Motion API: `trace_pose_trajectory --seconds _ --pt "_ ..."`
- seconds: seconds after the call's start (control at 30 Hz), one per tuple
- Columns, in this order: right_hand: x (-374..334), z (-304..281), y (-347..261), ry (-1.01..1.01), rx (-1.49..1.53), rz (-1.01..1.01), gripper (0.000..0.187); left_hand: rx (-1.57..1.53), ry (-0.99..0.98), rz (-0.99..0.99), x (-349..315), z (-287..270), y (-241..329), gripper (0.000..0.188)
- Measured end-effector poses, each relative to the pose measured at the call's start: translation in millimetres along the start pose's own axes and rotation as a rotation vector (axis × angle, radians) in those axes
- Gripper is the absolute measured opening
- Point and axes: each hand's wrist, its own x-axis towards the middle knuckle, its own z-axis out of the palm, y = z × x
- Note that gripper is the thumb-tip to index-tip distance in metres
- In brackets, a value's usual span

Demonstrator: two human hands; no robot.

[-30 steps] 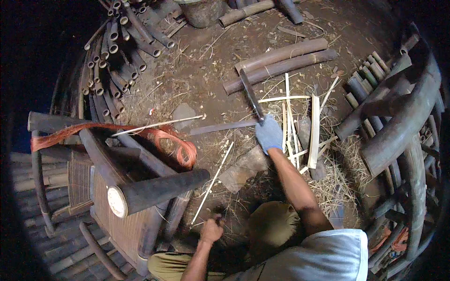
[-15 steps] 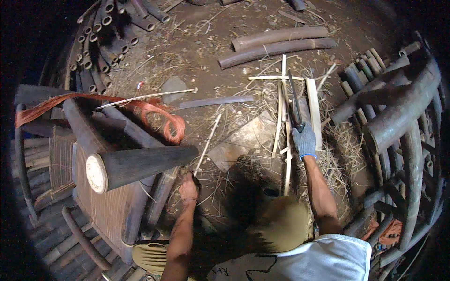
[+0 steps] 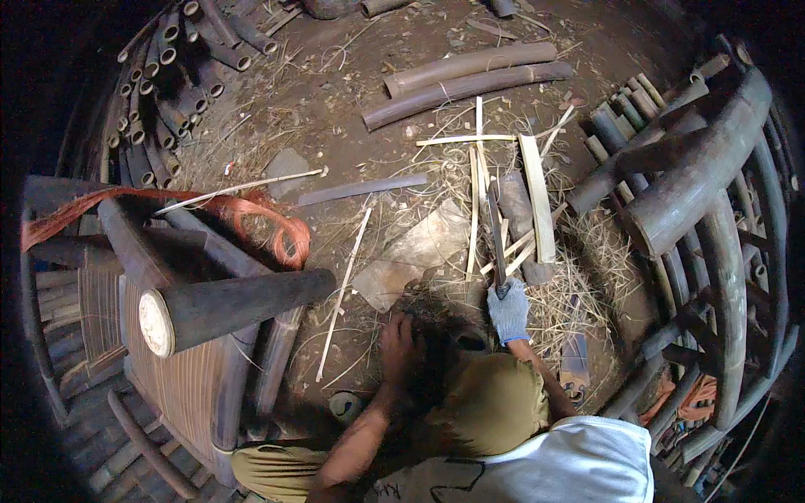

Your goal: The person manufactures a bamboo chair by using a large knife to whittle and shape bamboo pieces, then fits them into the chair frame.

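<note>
The right hand (image 3: 508,312) wears a gray glove, and its fingers are wrapped around the handle of a long knife (image 3: 501,239). The blade sticks out past those fingers, pointing away from the person. The left hand (image 3: 402,339) is in dark shadow and blurry, so I cannot tell if its fingers are curled or spread, or if they hold something.

The knife has a tight spot. Just right of the blade lie a dark wood piece (image 3: 516,201) and a wide pale strip (image 3: 537,201). Thin pale strips (image 3: 474,210) lie close on its left. The person's knee (image 3: 486,402) is just behind the right fingers. Left of the left fingers is a thin pale stick (image 3: 342,298), and farther left the thick round end of a dark bamboo leg (image 3: 247,310) pokes out. There is more room ahead of the left fingers, over a flat brown piece (image 3: 419,251).

The ground (image 3: 335,151) is brown dirt with bits and curls on it. Dry straw (image 3: 599,306) is heaped right of the gloved fingers. Far ahead are two long bamboo pieces (image 3: 474,67). Bamboo tubes (image 3: 168,56) are piled far ahead and left, and a bent bamboo frame (image 3: 700,184) stands far right.
</note>
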Motion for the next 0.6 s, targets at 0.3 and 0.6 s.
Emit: trace_pose_trajectory --seconds 0.3,0.6 --pt "83.5 -54.3 -67.3 0.057 -0.080 -0.138 0.033 -0.324 -0.330 -0.269 -0.1 1.4 10.1 0.032" --pt "163.9 21.3 -171.3 -0.054 -0.107 -0.543 0.023 -0.055 -0.301 -0.217 -10.7 -29.5 -22.2 0.028"
